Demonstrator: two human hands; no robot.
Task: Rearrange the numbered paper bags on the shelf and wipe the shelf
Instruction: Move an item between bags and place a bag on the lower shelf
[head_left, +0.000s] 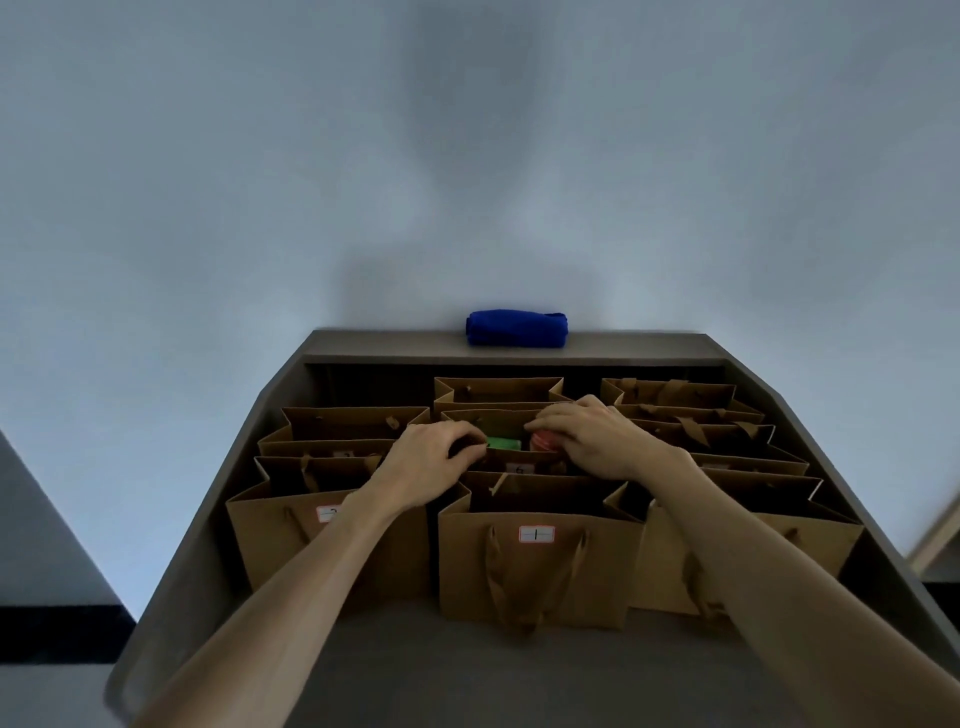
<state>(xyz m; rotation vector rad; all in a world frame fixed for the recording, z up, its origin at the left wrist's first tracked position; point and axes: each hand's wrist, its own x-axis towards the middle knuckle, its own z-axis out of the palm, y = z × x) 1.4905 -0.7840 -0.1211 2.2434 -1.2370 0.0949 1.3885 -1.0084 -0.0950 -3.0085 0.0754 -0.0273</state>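
Observation:
Several brown paper bags stand in three columns on a grey shelf (545, 675). The front middle bag (540, 566) carries a label reading 1. Behind it is a bag labelled 6 (519, 464), with a green item (504, 444) and a red item (543, 441) inside. My left hand (428, 460) pinches the left part of that bag's top edge. My right hand (597, 441) curls over its right side, on the red item. The front left bag (291, 535) has a label partly hidden by my left forearm. A rolled blue cloth (517, 327) lies on the upper ledge.
The shelf's side walls (208, 519) flare outward on both sides. A plain pale wall (467, 156) rises behind the upper ledge. The right column of bags (727, 447) stands close to my right forearm. Bare shelf surface lies in front of the bags.

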